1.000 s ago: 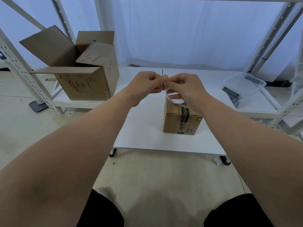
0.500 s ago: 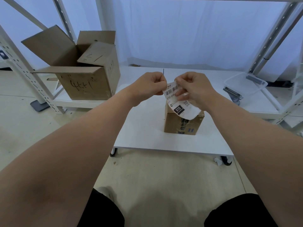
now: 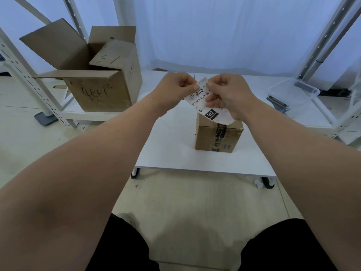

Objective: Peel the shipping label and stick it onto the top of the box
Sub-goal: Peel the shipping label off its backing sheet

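I held the shipping label (image 3: 203, 100) in the air between both hands, my left hand (image 3: 175, 90) pinching its edge at nine o'clock and my right hand (image 3: 228, 94) clamped on its three o'clock side. It hung curled just above the taped box (image 3: 216, 136), which sat on the white table (image 3: 172, 149).

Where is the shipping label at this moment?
The shipping label is held in the air between the left hand and the right hand, just above the small taped box on the white table.
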Demonstrator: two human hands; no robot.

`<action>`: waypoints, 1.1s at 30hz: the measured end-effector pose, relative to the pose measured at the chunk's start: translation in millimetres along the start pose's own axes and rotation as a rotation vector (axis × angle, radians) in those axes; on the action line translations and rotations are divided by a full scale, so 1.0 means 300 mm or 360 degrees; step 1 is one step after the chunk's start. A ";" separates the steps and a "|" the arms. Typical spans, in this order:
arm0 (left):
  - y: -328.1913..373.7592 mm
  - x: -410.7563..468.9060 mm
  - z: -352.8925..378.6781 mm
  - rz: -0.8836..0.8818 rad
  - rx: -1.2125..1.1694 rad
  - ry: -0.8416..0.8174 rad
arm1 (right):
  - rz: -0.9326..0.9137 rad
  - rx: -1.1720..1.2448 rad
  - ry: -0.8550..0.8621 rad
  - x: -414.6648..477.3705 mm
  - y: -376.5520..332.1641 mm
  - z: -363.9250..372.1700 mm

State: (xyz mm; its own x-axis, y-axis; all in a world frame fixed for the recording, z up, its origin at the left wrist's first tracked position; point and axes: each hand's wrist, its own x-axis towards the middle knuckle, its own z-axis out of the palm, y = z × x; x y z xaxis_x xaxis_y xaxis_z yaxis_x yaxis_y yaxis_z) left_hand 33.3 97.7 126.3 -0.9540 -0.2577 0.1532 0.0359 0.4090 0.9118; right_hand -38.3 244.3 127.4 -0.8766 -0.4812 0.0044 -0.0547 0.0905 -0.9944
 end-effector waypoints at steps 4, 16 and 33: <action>-0.007 0.003 -0.006 -0.0061 0.0043 -0.0035 | -0.0053 -0.0177 0.0038 0.004 0.010 -0.008; -0.004 0.007 -0.017 -0.0126 -0.0115 -0.0139 | -0.0342 -0.0603 -0.0024 -0.008 0.018 0.012; -0.012 -0.002 -0.020 -0.0209 0.0021 -0.0218 | -0.0210 -0.0633 -0.0230 -0.018 0.026 0.004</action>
State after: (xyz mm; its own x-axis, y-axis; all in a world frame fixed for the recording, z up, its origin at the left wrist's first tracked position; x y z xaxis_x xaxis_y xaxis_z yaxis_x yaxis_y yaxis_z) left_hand 35.4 91.1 125.3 -0.9819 -0.1884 -0.0210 -0.0946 0.3914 0.9153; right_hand -33.3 246.5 119.3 -0.7755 -0.6255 0.0858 -0.3661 0.3348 -0.8683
